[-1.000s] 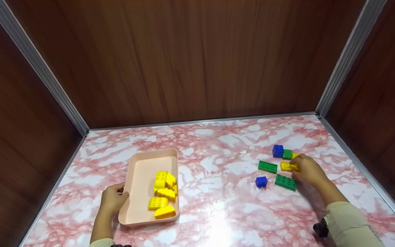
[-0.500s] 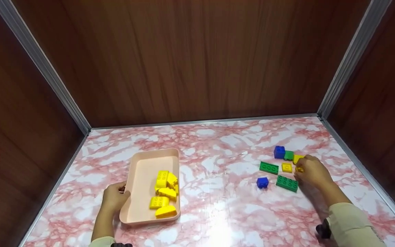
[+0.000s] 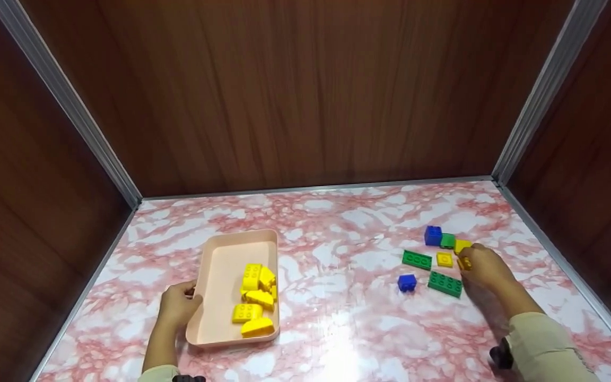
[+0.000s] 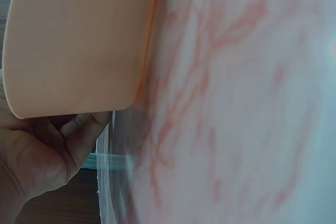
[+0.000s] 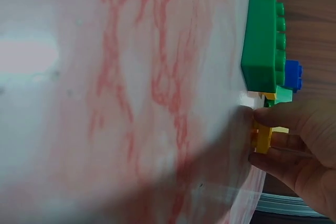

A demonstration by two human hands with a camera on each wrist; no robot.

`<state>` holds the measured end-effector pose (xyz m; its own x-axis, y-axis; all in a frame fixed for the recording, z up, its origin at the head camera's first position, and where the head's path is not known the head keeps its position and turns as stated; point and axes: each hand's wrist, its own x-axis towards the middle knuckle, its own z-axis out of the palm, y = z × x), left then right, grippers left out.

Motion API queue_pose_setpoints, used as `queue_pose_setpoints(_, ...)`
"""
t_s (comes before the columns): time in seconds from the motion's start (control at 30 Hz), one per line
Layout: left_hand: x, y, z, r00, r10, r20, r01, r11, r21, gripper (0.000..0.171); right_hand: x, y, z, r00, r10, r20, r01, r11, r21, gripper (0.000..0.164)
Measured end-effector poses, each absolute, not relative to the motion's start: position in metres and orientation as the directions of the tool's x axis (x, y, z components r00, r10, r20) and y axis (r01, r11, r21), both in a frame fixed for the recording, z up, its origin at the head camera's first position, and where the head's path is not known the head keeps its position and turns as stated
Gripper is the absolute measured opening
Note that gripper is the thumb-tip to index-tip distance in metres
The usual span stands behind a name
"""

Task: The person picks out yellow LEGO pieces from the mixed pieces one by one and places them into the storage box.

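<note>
My left hand (image 3: 176, 306) grips the left rim of a peach tray (image 3: 215, 286), thumb over the edge and fingers against the outer wall. Several yellow bricks (image 3: 252, 276) lie along the tray's right side. At the right, my right hand (image 3: 486, 268) pinches a small yellow brick (image 5: 264, 139) between thumb and fingers, low by the tabletop. Just left of those fingertips lies a square yellow brick (image 3: 444, 259). A further yellow brick (image 3: 462, 245) shows behind the fingers, partly covered by them.
Around the right hand are a green eight-stud brick (image 3: 445, 284), a long green brick (image 3: 417, 260), a small green brick (image 3: 447, 241), a blue brick (image 3: 433, 236) and a smaller blue brick (image 3: 407, 283). Wooden panels (image 3: 316, 95) wall the marbled table at back and sides.
The right hand has drawn the pinched yellow brick slightly right, away from the square yellow one that it lay against. The left hand keeps its hold on the tray.
</note>
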<state>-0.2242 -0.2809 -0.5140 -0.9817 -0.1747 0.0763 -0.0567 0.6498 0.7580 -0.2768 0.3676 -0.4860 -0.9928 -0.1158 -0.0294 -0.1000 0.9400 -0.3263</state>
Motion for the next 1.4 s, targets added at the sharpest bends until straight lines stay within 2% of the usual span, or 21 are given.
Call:
queue_pose_setpoints(0.2, -0.224, -0.280, -0.513, -0.983, -0.174, 0.061, -0.063, 0.629, 0.775, 0.041, -0.274, 0.369, -0.486, -0.988, -0.151, 0.026, -0.151, 0.939, -0.310, 0.032)
queue_pose_setpoints(0.33, -0.223, -0.280, -0.514, -0.979, -0.190, 0.069, -0.067, 0.629, 0.775, 0.040, -0.272, 0.365, -0.482, -0.989, -0.149, 0.019, -0.147, 0.932, -0.331, 0.034)
queue_pose_setpoints(0.77, -0.222, -0.280, -0.514, -0.982, -0.165, 0.088, -0.042, 0.653, 0.756, 0.042, -0.263, 0.344, -0.454, -0.976, -0.201, 0.080, -0.216, 0.926, -0.309, 0.037)
queue_pose_setpoints(1.07, -0.223, -0.281, -0.514, -0.984, -0.159, 0.085, -0.042, 0.661, 0.749, 0.042, -0.256, 0.316, -0.438, -0.882, -0.369, 0.294, -0.436, 0.875, -0.211, 0.029)
queue_pose_setpoints(1.4, -0.223, -0.281, -0.513, -0.984, -0.159, 0.078, -0.045, 0.652, 0.757, 0.041, -0.254, 0.276, -0.431, -0.808, -0.484, 0.337, -0.561, 0.806, -0.189, 0.030)
